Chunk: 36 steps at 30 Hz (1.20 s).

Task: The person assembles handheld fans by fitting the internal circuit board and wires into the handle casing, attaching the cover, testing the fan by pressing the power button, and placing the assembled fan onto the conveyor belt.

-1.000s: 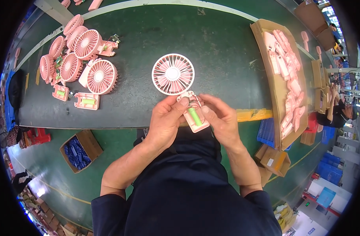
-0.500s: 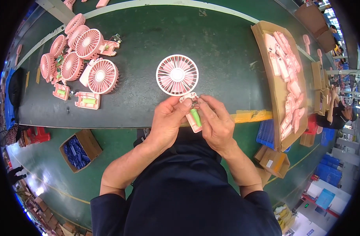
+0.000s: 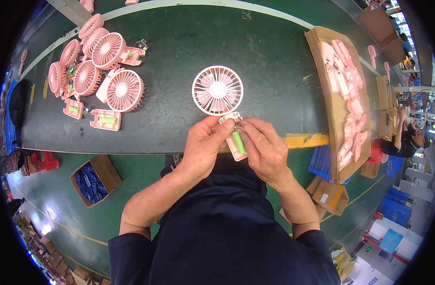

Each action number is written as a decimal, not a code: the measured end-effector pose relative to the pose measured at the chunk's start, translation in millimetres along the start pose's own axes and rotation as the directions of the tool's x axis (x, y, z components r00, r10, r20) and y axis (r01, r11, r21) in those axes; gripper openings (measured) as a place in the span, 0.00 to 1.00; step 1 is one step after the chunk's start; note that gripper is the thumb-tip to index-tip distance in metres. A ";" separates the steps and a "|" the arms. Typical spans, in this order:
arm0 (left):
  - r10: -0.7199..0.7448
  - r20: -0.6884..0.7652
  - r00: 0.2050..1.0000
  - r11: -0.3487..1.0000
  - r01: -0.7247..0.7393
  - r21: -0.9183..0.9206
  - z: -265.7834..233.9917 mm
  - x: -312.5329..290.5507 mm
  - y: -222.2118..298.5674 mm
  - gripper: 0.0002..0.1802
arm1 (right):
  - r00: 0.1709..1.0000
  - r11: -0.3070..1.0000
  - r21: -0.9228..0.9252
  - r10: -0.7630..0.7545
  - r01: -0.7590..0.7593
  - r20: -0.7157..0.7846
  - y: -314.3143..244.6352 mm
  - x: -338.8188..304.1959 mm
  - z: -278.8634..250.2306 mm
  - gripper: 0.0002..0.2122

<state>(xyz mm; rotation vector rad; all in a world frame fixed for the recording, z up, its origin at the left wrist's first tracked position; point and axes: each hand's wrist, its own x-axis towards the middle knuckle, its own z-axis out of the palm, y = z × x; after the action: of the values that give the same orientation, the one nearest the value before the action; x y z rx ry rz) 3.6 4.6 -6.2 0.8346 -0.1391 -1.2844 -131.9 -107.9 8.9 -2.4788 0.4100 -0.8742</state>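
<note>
We're working at a big dark green table (image 3: 179, 57), and everything here is placed relative to the pink handheld fan (image 3: 221, 102) sitting at its near edge. Far right of the fan, a long brown cardboard tray (image 3: 322, 85) is lying on the table, loaded with pale pink handle shells. Off to the fan's upper left, a pile of pink fans (image 3: 96, 66) is sitting on the table, some with open handles showing green inside. Below and left of the fan, down on the floor, an open brown carton (image 3: 103, 171) is holding blue parts. Right and below, a blue plastic crate (image 3: 324, 159) is peeking out under the tray, with a small brown box (image 3: 331, 197) under it wearing a white rectangular label. A strip of yellow tape (image 3: 305, 140) is running along the table edge just right of our hands.

The fan's long axis is running away from us, round grille head pointing to the far side, handle end toward our body. Our left hand (image 3: 203, 147) is curled around the handle from the left, fingertips pinching near the neck. Our right hand (image 3: 267, 149) is gripping it from the right, thumb pressing by the green battery (image 3: 238, 141) in the open handle.
</note>
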 end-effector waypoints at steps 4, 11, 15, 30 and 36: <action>-0.002 0.017 1.000 1.000 0.002 -0.006 0.8 -1.6 1.3 0.17 | 0.993 0.986 -0.124 -0.116 0.115 0.003 2.1 -2.4 -2.9 0.18; 0.007 0.002 1.000 0.999 -0.008 0.047 4.6 0.7 -1.9 0.15 | 0.945 0.925 -0.247 -0.233 0.289 0.231 9.5 8.3 -24.3 0.19; -0.023 -0.008 1.000 0.998 0.023 0.061 2.2 1.8 -0.8 0.17 | 0.899 0.899 -0.283 -0.213 0.334 0.384 2.9 21.7 -38.2 0.20; -0.017 -0.118 0.993 0.997 0.026 0.072 13.4 -2.0 11.4 0.15 | 0.975 0.914 -0.364 -0.213 0.179 -0.056 88.8 69.9 -108.2 0.06; -0.070 -0.134 0.989 0.998 0.068 -0.020 15.7 1.3 13.8 0.16 | 0.939 0.665 -0.683 0.333 -0.301 -0.089 215.8 47.3 -158.4 0.17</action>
<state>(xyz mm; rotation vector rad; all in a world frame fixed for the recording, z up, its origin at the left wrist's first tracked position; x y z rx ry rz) 6.6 -3.3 13.0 0.9165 0.0070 -1.2877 -224.8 -362.7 27.3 -2.9219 1.3281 -0.5709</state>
